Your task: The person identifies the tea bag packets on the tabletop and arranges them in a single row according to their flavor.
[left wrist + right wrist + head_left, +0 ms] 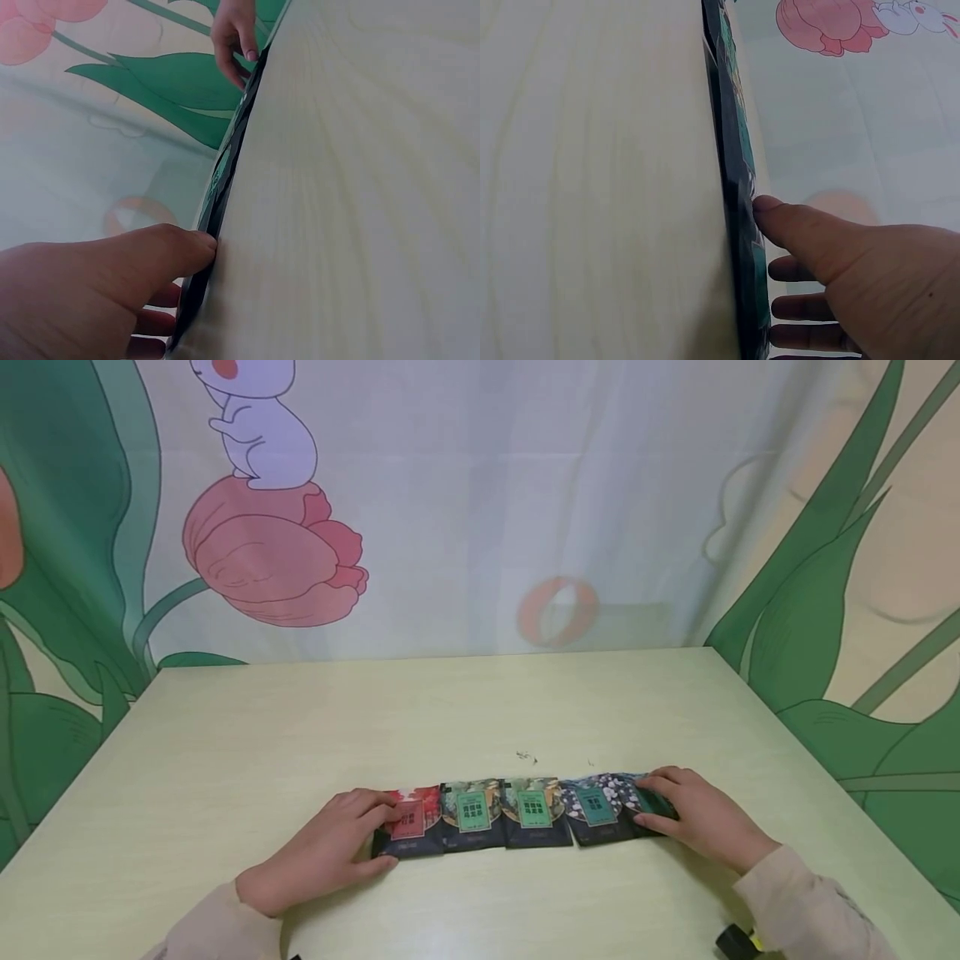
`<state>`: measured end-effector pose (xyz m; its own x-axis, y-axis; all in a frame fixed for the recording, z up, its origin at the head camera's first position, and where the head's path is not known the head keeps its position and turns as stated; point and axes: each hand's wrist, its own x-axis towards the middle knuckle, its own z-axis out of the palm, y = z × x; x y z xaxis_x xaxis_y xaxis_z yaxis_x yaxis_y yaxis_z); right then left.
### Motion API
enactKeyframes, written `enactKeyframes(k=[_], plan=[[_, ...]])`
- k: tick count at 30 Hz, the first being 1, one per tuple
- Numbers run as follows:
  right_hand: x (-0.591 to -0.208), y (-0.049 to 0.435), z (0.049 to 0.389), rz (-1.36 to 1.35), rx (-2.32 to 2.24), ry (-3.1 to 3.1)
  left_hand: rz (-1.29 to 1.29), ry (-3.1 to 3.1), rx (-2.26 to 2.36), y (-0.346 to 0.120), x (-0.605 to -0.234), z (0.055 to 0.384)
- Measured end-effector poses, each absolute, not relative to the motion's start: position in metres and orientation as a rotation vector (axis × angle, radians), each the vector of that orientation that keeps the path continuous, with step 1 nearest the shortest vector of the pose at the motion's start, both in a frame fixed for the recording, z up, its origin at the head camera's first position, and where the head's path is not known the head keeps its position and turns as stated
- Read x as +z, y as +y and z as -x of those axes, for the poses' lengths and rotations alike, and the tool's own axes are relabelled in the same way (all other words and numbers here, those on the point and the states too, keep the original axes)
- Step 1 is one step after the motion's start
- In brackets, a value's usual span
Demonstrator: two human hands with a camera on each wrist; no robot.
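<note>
Several small flat packets lie side by side in a row near the front of the table. At the left end is a red-and-dark packet (411, 823); my left hand (330, 839) rests at its left side, fingers over its top and thumb by the near edge. Two packets with light green labels, one (472, 814) beside the other (534, 812), lie in the middle. Right of them sits a dark blue floral packet (597, 810) with a teal label. My right hand (693, 814) touches the dark green end packet (759, 281) with extended fingers, partly covering it.
The pale wooden table (420, 718) meets a printed curtain (450, 510) at its back edge. Small dark marks (527, 757) show on the tabletop behind the row. A black-and-yellow object (738, 941) is beside the right sleeve at the front.
</note>
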<state>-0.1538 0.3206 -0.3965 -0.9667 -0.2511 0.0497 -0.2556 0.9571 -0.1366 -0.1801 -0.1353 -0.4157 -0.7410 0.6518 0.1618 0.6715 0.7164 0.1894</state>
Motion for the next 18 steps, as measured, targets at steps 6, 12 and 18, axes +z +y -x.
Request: enactKeyframes(k=[6,12,18], plan=[[-0.3924,0.3212,0.1564,-0.416,0.233,-3.057,1.099,-2.82,-0.334,-0.1337,-0.4161,0.1819],[-0.3914,0.3216,0.1586,-0.453,0.222,-3.033,1.116,-2.83,-0.313,-0.1318,-0.4154,0.1823],[-0.3925,0.3213,0.1601,-0.458,0.235,-3.054,1.116,-2.838,-0.31,-0.1304,-0.4151,0.1818]])
